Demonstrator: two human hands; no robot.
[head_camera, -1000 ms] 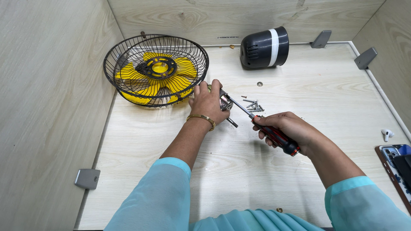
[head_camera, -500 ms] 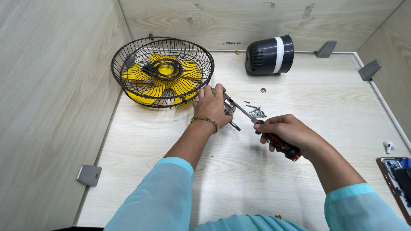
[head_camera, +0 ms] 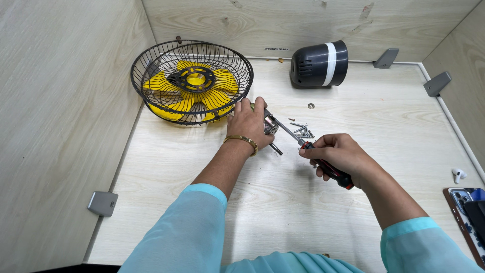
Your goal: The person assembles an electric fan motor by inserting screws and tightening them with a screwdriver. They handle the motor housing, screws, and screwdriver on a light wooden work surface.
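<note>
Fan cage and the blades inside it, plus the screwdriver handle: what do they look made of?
The fan cage looks like thin metal wire with a glossy black coat. The blades look like moulded yellow plastic, smooth and evenly coloured. The screwdriver in the right hand has a bare grey metal shaft and a red and black handle, probably plastic or rubber.

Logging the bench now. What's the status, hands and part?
Left hand grips a small metal part. Right hand holds screwdriver, tip at the part. Loose screws just behind the shaft; fan cage beside left hand.
</note>
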